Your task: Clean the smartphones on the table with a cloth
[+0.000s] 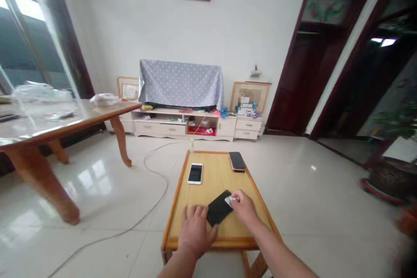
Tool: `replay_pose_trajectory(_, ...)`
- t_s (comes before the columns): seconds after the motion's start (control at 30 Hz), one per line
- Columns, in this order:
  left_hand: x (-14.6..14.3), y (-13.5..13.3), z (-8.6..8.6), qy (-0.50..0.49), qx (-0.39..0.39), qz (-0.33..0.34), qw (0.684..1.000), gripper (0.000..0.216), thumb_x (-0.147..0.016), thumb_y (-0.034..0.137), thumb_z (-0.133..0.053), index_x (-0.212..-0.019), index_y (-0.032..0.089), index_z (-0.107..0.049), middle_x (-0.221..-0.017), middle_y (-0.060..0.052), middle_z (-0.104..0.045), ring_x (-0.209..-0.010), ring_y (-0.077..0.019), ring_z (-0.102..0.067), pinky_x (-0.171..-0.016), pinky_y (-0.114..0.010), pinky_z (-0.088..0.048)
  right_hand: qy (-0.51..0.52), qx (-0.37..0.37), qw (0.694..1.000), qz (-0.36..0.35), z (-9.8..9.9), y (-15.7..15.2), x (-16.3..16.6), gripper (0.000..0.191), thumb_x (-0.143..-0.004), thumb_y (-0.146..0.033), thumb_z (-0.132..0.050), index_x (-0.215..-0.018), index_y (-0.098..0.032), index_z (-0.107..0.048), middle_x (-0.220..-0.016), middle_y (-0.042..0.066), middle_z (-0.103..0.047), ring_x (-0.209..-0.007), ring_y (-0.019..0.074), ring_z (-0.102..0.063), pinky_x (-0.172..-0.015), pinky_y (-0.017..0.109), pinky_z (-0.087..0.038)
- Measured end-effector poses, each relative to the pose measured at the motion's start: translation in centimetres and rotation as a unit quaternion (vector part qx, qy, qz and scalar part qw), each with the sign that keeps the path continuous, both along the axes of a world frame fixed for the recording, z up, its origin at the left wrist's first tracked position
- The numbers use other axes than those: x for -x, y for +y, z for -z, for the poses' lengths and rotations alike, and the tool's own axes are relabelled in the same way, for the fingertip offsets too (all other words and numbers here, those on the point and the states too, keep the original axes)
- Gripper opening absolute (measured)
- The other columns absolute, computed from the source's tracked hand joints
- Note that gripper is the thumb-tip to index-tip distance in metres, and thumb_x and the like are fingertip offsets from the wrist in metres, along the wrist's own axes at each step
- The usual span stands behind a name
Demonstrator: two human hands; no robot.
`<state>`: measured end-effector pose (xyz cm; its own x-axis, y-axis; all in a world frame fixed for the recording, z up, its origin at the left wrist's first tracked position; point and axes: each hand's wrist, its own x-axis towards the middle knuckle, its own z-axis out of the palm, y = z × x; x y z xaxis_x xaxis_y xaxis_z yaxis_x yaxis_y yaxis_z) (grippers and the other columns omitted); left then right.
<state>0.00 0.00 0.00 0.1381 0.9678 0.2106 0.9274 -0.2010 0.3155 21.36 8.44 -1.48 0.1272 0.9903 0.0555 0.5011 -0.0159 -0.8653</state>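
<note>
A black smartphone [217, 209] lies aslant on the small wooden table [182, 200], its dark face up. My left hand [194, 231] grips its near left end, fingers along one edge and thumb at the lower corner. Pinched in my right hand [243, 207] is a small white wipe [229, 200], pressed on the phone's far right end. Farther up the tabletop lies a white smartphone [195, 173] with a dark screen. Toward the far right corner rests another dark phone [237, 160], with something thin beneath it.
A small clear bottle [192, 146] stands at the table's far left corner. To the left is a larger wooden table [122, 106] with plastic bags on top. A cable [156, 202] runs across the tiled floor. Along the wall stands a low white cabinet [156, 128]; a potted plant [391, 176] is at right.
</note>
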Motion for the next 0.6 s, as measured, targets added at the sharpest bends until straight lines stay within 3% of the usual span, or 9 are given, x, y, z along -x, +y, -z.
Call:
replay_pose_trajectory(0.17,-0.2,-0.5,-0.6,-0.006,0.014,-0.002,1.0,0.056,-0.084,0.055,-0.054,-0.13,0.024,-0.061,-0.128,-0.009,-0.063,-0.127,-0.0333,-0.048,-0.12,-0.055,-0.013,-0.037,0.02,0.999,0.003,0.0,0.3,0.3,0.011,-0.077,-0.019,-0.053,-0.085,-0.02,-0.061,-0.071,0.0,-0.067,-0.061,0.0159,-0.061,-0.055,0.023,-0.038)
replay_pose_trajectory(0.33,-0.2,-0.4,-0.9,-0.008,0.012,-0.005,1.0,0.056,-0.084,0.055,-0.054,-0.129,0.024,-0.061,-0.125,-0.009,-0.064,-0.126,-0.0335,-0.048,-0.119,-0.055,-0.014,-0.136,-0.023,0.99,-0.028,-0.6,-0.7,1.2,0.014,-0.076,-0.009,-0.054,-0.078,-0.02,-0.063,-0.084,0.004,-0.066,-0.078,0.018,-0.06,-0.069,0.026,-0.039)
replay_pose_trajectory(0.47,0.0,-0.4,-0.7,-0.009,0.009,-0.007,1.0,0.056,-0.084,0.055,-0.053,-0.129,0.023,-0.061,-0.126,-0.009,-0.064,-0.125,-0.0323,-0.049,-0.12,-0.052,-0.015,-0.186,-0.064,0.975,-0.101,-0.6,-3.9,3.7,0.022,-0.078,-0.005,-0.052,-0.082,-0.02,-0.068,-0.098,0.006,-0.066,-0.092,0.02,-0.06,-0.082,0.027,-0.04)
replay_pose_trajectory(0.6,0.1,-0.5,-0.7,-0.004,0.016,-0.018,1.0,0.057,-0.083,0.054,-0.053,-0.13,0.023,-0.061,-0.134,-0.01,-0.06,-0.128,-0.0318,-0.046,-0.12,-0.05,-0.015,-0.279,-0.153,0.925,-0.208,0.3,-6.7,4.8,0.031,-0.091,-0.01,-0.047,-0.108,-0.02,-0.07,-0.112,0.009,-0.067,-0.105,0.0233,-0.058,-0.095,0.031,-0.04)
